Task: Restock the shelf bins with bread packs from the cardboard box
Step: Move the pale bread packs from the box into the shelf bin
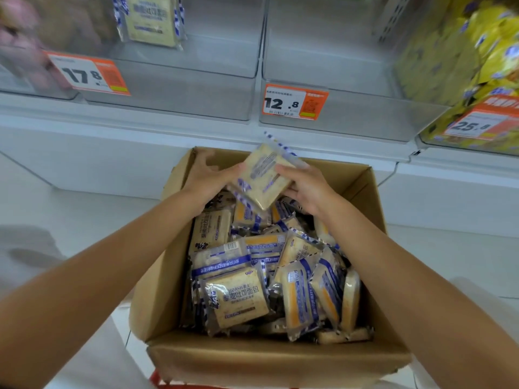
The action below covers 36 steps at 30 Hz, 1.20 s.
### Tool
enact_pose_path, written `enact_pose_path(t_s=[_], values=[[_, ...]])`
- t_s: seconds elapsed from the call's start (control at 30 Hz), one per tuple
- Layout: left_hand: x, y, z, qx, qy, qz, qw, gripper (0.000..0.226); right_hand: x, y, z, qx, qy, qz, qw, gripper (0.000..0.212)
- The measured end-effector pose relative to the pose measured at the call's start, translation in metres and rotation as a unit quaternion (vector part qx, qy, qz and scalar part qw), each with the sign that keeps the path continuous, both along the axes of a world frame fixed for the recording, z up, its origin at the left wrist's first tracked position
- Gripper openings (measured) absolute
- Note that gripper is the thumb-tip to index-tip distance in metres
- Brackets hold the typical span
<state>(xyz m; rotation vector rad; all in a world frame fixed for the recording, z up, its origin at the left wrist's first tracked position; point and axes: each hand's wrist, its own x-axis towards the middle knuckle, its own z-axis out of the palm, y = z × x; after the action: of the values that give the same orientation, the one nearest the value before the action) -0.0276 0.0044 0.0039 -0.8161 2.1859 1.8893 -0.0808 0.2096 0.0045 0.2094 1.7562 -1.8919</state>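
Observation:
An open cardboard box (165, 276) stands below me, full of several bread packs (238, 299) in clear wrappers with blue print. One bread pack (264, 178) is lifted over the far end of the box. My right hand (309, 189) grips its right edge, fingers curled under it. At its left edge is my left hand (207, 178), thumb on top of the pack. Above, a clear shelf bin (182, 88) with a 17.8 price tag holds one upright bread pack (153, 19). The clear bin (351, 119) tagged 12.8 has nothing in it.
A bin of yellow packs (463, 66) tagged 25.8 is at the far right. Pinkish packs (19, 43) fill the blurred bin at the far left. A white shelf base (112, 153) runs behind the box. Something red (157, 380) shows under the box's near edge.

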Motion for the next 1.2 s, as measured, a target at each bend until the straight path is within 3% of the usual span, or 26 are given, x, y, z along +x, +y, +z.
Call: enact_pose_path(t_s=[0.07, 0.13, 0.2, 0.27, 0.37, 0.5, 0.57, 0.6, 0.67, 0.73, 0.83, 0.9, 0.97, 1.07, 1.13, 1.2], values=[[0.012, 0.008, -0.007, 0.166, -0.088, -0.081, 0.979, 0.076, 0.005, 0.001, 0.000, -0.084, -0.066, -0.024, 0.994, 0.043], [0.021, 0.015, -0.012, 0.266, -0.078, -0.073, 0.958, 0.045, 0.014, 0.000, -0.003, -0.074, -0.082, 0.014, 0.994, 0.039], [0.025, 0.008, -0.013, 0.246, -0.050, -0.019, 0.968, 0.038, 0.025, 0.007, -0.004, -0.015, -0.071, 0.079, 0.994, 0.034], [0.028, -0.011, -0.010, 0.207, -0.022, 0.003, 0.978, 0.036, 0.035, 0.019, -0.008, 0.120, -0.003, 0.172, 0.978, 0.037], [0.035, -0.036, 0.000, 0.188, -0.014, 0.017, 0.982, 0.029, 0.054, 0.018, -0.023, 0.278, 0.099, 0.318, 0.901, 0.043], [0.046, -0.043, 0.007, 0.175, -0.026, 0.001, 0.984, 0.030, 0.085, -0.017, -0.052, 0.347, 0.093, 0.486, 0.796, 0.049], [0.051, -0.045, 0.006, 0.177, -0.025, -0.003, 0.984, 0.029, 0.092, -0.026, -0.065, 0.405, 0.143, 0.525, 0.735, 0.042], [0.052, -0.045, 0.006, 0.178, -0.025, -0.004, 0.984, 0.028, 0.093, -0.026, -0.070, 0.415, 0.153, 0.523, 0.728, 0.037], [0.053, -0.048, 0.006, 0.178, -0.021, 0.000, 0.984, 0.027, 0.087, -0.023, -0.071, 0.393, 0.141, 0.495, 0.762, 0.028], [0.052, -0.053, 0.005, 0.169, -0.011, 0.018, 0.985, 0.025, 0.075, -0.016, -0.056, 0.344, 0.129, 0.438, 0.821, 0.018], [0.048, -0.063, 0.010, 0.136, 0.001, 0.040, 0.990, 0.028, 0.046, -0.006, -0.013, 0.232, 0.105, 0.320, 0.913, 0.017], [0.044, -0.065, 0.015, 0.123, 0.013, 0.029, 0.992, 0.031, 0.025, -0.006, 0.016, 0.137, 0.085, 0.248, 0.955, 0.018], [0.041, -0.061, 0.025, 0.168, 0.015, -0.023, 0.985, 0.038, 0.009, -0.019, 0.036, 0.061, 0.077, 0.183, 0.978, 0.019], [0.039, -0.051, 0.045, 0.258, 0.013, -0.105, 0.960, 0.060, 0.002, -0.054, 0.054, 0.094, 0.121, 0.118, 0.981, 0.016], [0.036, -0.055, 0.055, 0.279, 0.025, -0.089, 0.956, 0.055, 0.001, -0.074, 0.061, 0.097, 0.133, 0.062, 0.984, 0.023], [0.033, -0.068, 0.062, 0.287, 0.038, -0.045, 0.956, 0.040, 0.001, -0.087, 0.069, 0.074, 0.108, 0.045, 0.990, 0.051]])
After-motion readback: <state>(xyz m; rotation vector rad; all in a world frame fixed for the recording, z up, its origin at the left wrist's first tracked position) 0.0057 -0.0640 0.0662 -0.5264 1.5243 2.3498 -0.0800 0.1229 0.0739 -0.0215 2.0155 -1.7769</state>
